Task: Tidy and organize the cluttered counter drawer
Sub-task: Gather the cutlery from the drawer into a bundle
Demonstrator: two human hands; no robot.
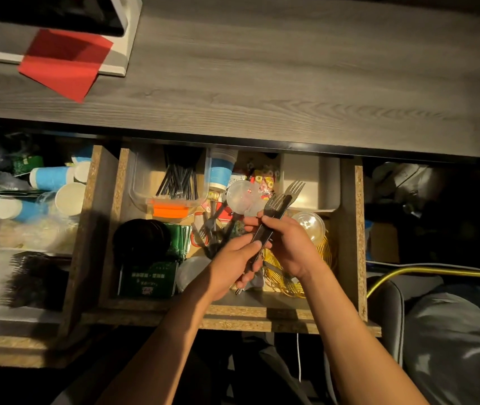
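Over the open drawer (360, 229), both hands grip a small bundle of dark plastic forks (279, 206), tines pointing up and away. The left hand (232, 264) is wrapped round the lower handles; the right hand (288, 244) pinches them just above. Below lie more loose forks (208, 226), a clear tub of black straws (178, 182), green packets (148, 277), black lids (139, 241), and a yellow wire basket (288, 276). A red napkin (63, 62) sits on the counter (291, 77).
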